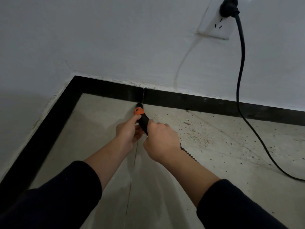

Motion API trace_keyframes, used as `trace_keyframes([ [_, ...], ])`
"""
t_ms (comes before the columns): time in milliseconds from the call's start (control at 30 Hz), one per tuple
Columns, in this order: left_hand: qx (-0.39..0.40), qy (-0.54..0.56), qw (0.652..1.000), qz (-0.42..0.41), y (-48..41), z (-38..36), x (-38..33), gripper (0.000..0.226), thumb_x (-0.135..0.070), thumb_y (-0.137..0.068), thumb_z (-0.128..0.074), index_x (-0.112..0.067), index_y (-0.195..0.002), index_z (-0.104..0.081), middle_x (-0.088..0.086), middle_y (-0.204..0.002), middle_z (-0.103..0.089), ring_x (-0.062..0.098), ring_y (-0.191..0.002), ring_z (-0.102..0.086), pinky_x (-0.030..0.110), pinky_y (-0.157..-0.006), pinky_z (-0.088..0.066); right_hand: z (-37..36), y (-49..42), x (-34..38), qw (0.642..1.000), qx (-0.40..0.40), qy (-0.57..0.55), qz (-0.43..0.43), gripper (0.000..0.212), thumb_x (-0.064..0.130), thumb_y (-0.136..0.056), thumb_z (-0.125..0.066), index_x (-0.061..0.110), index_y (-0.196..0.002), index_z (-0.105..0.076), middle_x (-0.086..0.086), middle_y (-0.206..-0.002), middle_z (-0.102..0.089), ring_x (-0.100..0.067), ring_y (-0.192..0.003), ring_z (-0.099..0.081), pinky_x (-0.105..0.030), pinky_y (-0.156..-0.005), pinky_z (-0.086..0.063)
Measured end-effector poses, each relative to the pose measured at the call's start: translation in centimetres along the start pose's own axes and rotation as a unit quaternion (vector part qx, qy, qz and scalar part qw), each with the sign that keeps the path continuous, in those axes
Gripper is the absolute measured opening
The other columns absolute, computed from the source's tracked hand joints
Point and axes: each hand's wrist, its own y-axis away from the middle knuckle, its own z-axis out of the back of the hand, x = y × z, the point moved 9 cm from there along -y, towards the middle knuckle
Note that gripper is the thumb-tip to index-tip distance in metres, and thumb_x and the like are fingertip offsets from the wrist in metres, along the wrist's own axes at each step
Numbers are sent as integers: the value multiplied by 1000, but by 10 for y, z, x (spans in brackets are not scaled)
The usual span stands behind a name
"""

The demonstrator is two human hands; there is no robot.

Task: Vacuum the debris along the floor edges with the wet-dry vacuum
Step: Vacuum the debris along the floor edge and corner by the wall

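At the centre of the frame, the black nozzle with its orange collar points up and away, its tip touching the black skirting just where two skirting pieces meet. The left hand curls round the nozzle from the left, thumb lying up towards the collar. The right hand grips it just behind, fingers wrapped tight over the top. A ribbed hose shows from under the right wrist and runs towards the lower right.

Dark debris is scattered over the grey floor to the right of the hands, thickest near the skirting. Left of the nozzle the floor looks clean up to the corner at mid left. A black cord hangs from a plug in a white socket at the upper right, down the white wall and onto the floor at the right edge. Dark sleeves cover both forearms at the bottom of the frame.
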Motion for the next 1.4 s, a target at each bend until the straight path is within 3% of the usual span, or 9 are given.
trace_keyframes([
  [367, -27, 22, 999, -3, -9, 18, -9, 29, -26, -87, -70, -6, -109, -68, 15, -99, -71, 23, -84, -67, 30, -68, -52, -8, -13, 19, 1000, -8, 9, 26, 39, 11, -91, -50, 9, -130, -42, -12, -112, -59, -28, -104, -53, -35, -76, -42],
  [633, -40, 39, 998, -5, -16, 49, -21, 33, -27, -85, -71, -7, -111, -67, 15, -101, -71, 20, -80, -65, 28, -65, -51, -19, -22, 43, 998, -6, 4, 62, 44, 12, -91, -51, 10, -133, -40, -12, -112, -59, -28, -103, -53, -37, -77, -44],
  [800, -15, 20, 1000, 17, -6, 61, -10, 34, -28, -86, -67, -10, -114, -64, 16, -107, -68, 22, -88, -64, 29, -68, -50, -27, -3, 47, 996, 6, 18, 89, 54, 14, -91, -54, 9, -140, -32, -13, -118, -58, -30, -109, -52, -38, -80, -44],
  [933, 6, 15, 999, 32, 10, 61, 4, 25, -26, -88, -66, -10, -107, -64, 17, -106, -67, 22, -82, -62, 29, -66, -49, -29, 18, 41, 994, 23, 24, 102, 59, 18, -92, -53, 7, -144, -27, -15, -124, -55, -31, -113, -49, -37, -85, -44],
  [1100, 34, 19, 998, 45, 31, 53, 19, 29, -25, -89, -64, -8, -112, -64, 15, -100, -64, 18, -73, -61, 26, -63, -49, -23, 41, 29, 993, 27, 26, 108, 59, 18, -93, -50, 7, -145, -25, -14, -123, -55, -30, -112, -49, -34, -79, -40],
  [1267, 60, 26, 996, 57, 47, 45, 33, 40, -25, -89, -62, -7, -125, -61, 16, -105, -64, 19, -79, -61, 27, -69, -50, -19, 58, 19, 993, 39, 32, 110, 57, 19, -94, -50, 6, -143, -27, -15, -122, -55, -30, -111, -49, -33, -74, -35],
  [1400, 64, 10, 996, 60, 56, 39, 37, 41, -24, -90, -62, -5, -127, -58, 14, -97, -64, 19, -75, -61, 26, -66, -49, -15, 68, 12, 993, 41, 33, 110, 55, 18, -94, -50, 6, -143, -28, -14, -121, -55, -29, -109, -50, -31, -70, -32],
])
